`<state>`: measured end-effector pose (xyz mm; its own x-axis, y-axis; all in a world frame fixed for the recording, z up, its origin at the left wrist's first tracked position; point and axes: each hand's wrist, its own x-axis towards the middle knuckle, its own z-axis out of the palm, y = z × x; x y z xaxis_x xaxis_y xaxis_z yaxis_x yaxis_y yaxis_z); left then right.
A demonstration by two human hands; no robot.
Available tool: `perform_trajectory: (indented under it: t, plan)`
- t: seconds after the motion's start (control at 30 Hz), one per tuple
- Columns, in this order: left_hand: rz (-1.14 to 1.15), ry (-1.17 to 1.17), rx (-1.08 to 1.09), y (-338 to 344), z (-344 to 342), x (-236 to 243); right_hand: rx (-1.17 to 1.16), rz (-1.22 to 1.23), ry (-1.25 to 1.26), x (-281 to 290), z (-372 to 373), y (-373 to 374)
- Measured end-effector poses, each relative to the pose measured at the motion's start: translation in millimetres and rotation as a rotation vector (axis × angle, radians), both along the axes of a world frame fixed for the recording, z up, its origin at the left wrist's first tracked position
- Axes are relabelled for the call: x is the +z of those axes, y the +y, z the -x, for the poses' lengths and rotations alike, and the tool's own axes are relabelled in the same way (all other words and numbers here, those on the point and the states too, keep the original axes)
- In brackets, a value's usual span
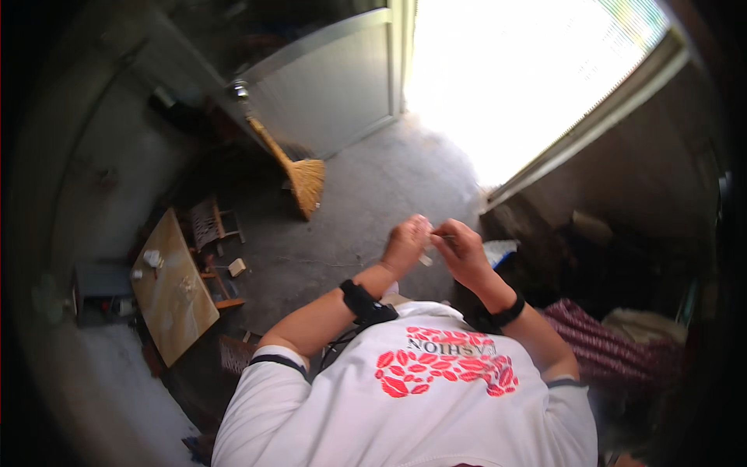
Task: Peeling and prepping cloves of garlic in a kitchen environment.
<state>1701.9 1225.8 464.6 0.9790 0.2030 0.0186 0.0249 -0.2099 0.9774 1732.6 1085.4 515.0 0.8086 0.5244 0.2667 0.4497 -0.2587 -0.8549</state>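
My left hand (406,245) and my right hand (463,251) meet in front of my chest, their fingertips nearly touching. Both are closed, thumbs and fingers pinched together. Below the left fingers hangs a small pale, partly see-through piece (426,260), too small to name. Whatever sits between the right fingertips is hidden or too fine to make out. Each wrist wears a black band.
A straw broom (306,183) leans by a pale door (327,86). At left stand a wooden table (175,292) with small items and a low chair (208,224). A small block (236,267) lies on the floor. Maroon patterned cloth (591,335) is at right.
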Motion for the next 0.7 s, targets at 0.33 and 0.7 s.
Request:
perform_trajectory:
  t: [0.33, 0.7]
  plan:
    - [0.265, -0.011, -0.153, 13, 13, 17, -0.145, -0.156, 0.568, -19, -10, 17]
    - [-0.081, -0.106, 0.134, 62, 33, -3, 0.056, 0.001, 0.445, -33, 16, 62]
